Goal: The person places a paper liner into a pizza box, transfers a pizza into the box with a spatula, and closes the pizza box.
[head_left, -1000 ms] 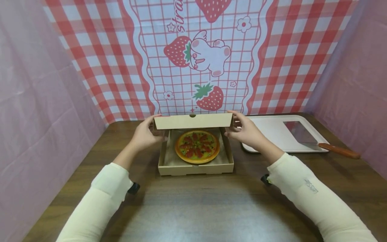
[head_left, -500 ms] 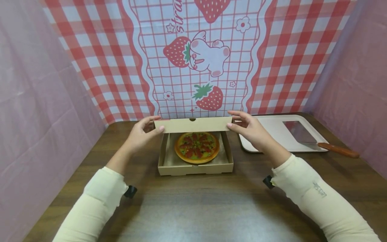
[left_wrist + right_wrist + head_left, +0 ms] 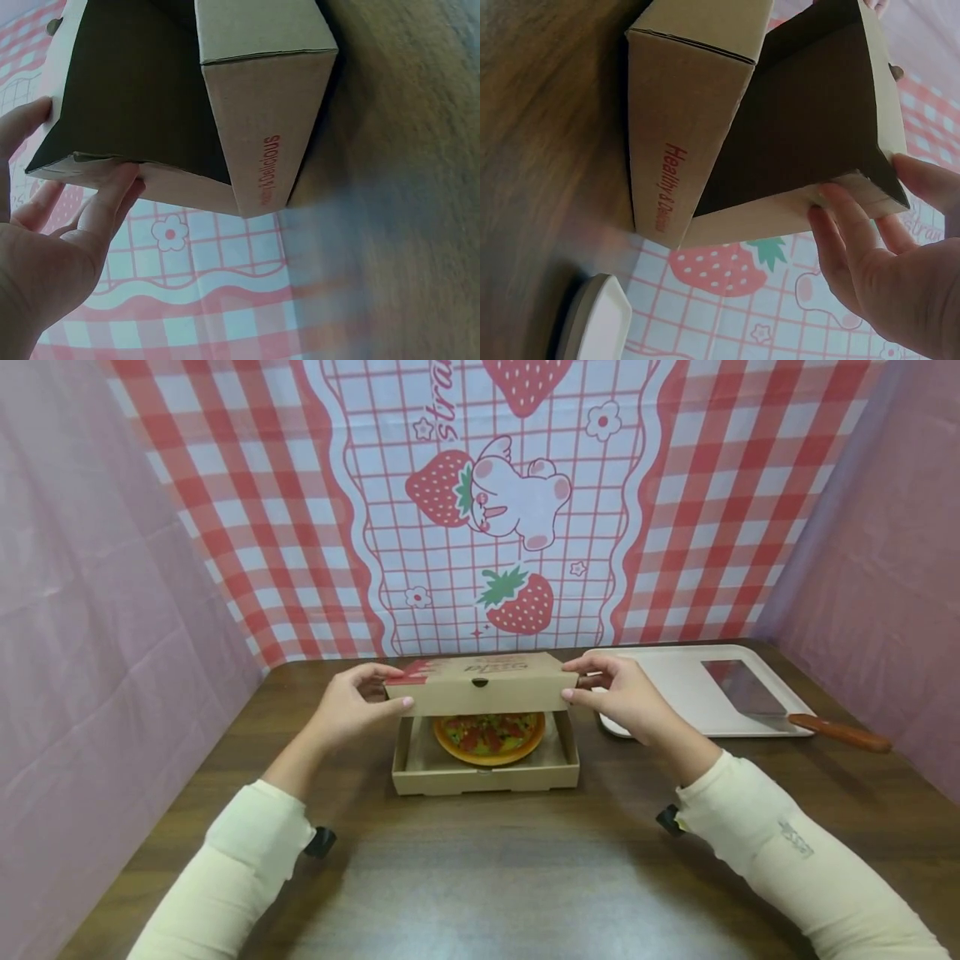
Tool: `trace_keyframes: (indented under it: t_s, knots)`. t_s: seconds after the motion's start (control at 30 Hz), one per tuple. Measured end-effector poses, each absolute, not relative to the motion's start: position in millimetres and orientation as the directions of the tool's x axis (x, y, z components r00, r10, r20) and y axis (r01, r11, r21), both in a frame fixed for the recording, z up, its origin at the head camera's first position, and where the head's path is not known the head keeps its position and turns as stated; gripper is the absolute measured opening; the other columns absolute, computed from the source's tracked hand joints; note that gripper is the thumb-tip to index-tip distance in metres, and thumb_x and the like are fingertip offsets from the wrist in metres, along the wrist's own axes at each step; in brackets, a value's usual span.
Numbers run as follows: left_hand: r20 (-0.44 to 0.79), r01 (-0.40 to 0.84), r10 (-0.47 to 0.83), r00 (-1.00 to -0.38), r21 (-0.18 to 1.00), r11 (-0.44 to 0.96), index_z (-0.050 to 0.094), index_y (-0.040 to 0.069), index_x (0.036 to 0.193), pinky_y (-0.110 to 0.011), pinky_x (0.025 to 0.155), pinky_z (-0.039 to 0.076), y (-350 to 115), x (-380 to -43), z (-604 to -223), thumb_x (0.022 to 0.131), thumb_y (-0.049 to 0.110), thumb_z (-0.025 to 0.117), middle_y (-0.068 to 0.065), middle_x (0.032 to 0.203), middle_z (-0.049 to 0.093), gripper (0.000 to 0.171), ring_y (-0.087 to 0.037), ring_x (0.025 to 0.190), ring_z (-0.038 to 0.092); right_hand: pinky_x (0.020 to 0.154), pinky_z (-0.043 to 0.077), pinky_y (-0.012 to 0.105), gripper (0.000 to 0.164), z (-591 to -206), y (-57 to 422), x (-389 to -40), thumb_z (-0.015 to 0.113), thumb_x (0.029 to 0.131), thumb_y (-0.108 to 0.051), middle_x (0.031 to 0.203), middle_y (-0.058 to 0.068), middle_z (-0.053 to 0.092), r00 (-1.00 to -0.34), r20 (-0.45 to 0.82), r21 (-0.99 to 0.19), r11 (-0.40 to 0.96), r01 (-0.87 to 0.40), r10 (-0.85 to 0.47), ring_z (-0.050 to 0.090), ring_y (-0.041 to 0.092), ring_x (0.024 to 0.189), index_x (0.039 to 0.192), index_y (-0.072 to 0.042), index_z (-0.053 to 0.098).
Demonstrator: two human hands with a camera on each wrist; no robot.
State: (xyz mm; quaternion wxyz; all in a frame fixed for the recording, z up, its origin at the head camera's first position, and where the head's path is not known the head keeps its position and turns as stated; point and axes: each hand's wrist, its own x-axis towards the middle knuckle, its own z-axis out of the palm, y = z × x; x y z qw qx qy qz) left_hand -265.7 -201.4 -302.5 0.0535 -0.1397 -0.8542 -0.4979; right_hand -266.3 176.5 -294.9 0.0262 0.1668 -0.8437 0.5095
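A cardboard pizza box (image 3: 486, 782) sits on the table with its lid (image 3: 480, 700) tilted partway down. The pizza (image 3: 491, 743) inside is partly hidden behind the lid's front flap. My left hand (image 3: 354, 700) grips the lid's left front corner, thumb on the flap. At the right front corner my right hand (image 3: 626, 697) holds the lid likewise. Seen in the left wrist view, the left hand (image 3: 64, 251) has fingers against the lid's side wall (image 3: 191, 191). In the right wrist view, fingers of the right hand (image 3: 889, 262) touch the opposite side wall (image 3: 754, 221).
A white tray (image 3: 671, 697) stands at the back right, beyond the right hand. On it lies a spatula with a flat metal blade (image 3: 742, 687); its wooden handle (image 3: 840, 732) sticks out over the tray's rim. A strawberry-print cloth (image 3: 487, 527) hangs behind the wooden table (image 3: 480, 877).
The lid has swung down and forward with both hands on its corners. Its printed top now shows, and the flap covers more of the pizza. Box base, tray and spatula stay put.
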Motion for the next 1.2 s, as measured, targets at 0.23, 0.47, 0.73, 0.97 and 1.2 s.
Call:
trace_keyframes:
  t_s: [0.23, 0.47, 0.73, 0.97, 1.2]
  knots:
    - [0.22, 0.286, 0.188, -0.957, 0.812, 0.508, 0.066, 0.009, 0.117, -0.036, 0.084, 0.055, -201.0, -259.7, -307.2, 0.076, 0.028, 0.085, -0.009, 0.115, 0.064, 0.049, -0.025, 0.105, 0.059, 0.073, 0.051, 0.022, 0.037, -300.1, 176.0, -263.3, 0.077, 0.083, -0.01, 0.118, 0.018, 0.064, -0.942, 0.195, -0.847, 0.436, -0.303, -0.274, 0.061, 0.029, 0.106, 0.116, 0.002, 0.066]
    - [0.218, 0.305, 0.223, -0.95, 0.795, 0.524, 0.065, 0.005, 0.114, -0.035, 0.082, 0.058, -198.8, -257.9, -314.3, 0.074, 0.022, 0.087, -0.014, 0.112, 0.066, 0.049, -0.028, 0.097, 0.068, 0.069, 0.053, 0.025, 0.036, -303.3, 177.2, -263.2, 0.082, 0.078, -0.009, 0.109, 0.016, 0.067, -0.946, 0.152, -0.816, 0.504, -0.283, -0.285, 0.062, 0.029, 0.102, 0.109, 0.0, 0.068]
    - [0.203, 0.319, 0.259, -0.944, 0.761, 0.565, 0.064, 0.002, 0.111, -0.032, 0.074, 0.059, -196.0, -252.6, -321.9, 0.071, 0.016, 0.088, -0.019, 0.117, 0.061, 0.048, -0.029, 0.092, 0.069, 0.074, 0.056, 0.032, 0.032, -308.8, 177.0, -259.7, 0.082, 0.076, -0.005, 0.106, 0.016, 0.068, -0.938, 0.12, -0.784, 0.549, -0.291, -0.325, 0.062, 0.032, 0.101, 0.104, 0.001, 0.069]
    - [0.183, 0.323, 0.279, -0.943, 0.709, 0.627, 0.066, 0.003, 0.107, -0.03, 0.075, 0.059, -191.8, -247.8, -326.7, 0.069, 0.015, 0.09, -0.017, 0.116, 0.056, 0.046, -0.032, 0.103, 0.063, 0.079, 0.058, 0.039, 0.028, -315.0, 174.7, -256.2, 0.081, 0.075, -0.002, 0.101, 0.016, 0.07, -0.924, 0.121, -0.739, 0.588, -0.329, -0.364, 0.066, 0.034, 0.097, 0.099, 0.002, 0.068]
    - [0.169, 0.327, 0.294, -0.941, 0.686, 0.65, 0.066, 0.001, 0.106, -0.03, 0.076, 0.059, -188.3, -244.7, -329.2, 0.068, 0.013, 0.09, -0.017, 0.114, 0.054, 0.046, -0.034, 0.105, 0.061, 0.078, 0.058, 0.039, 0.028, -318.9, 173.2, -254.6, 0.082, 0.073, -0.002, 0.099, 0.016, 0.07, -0.919, 0.118, -0.708, 0.617, -0.344, -0.377, 0.067, 0.033, 0.094, 0.097, 0.002, 0.068]
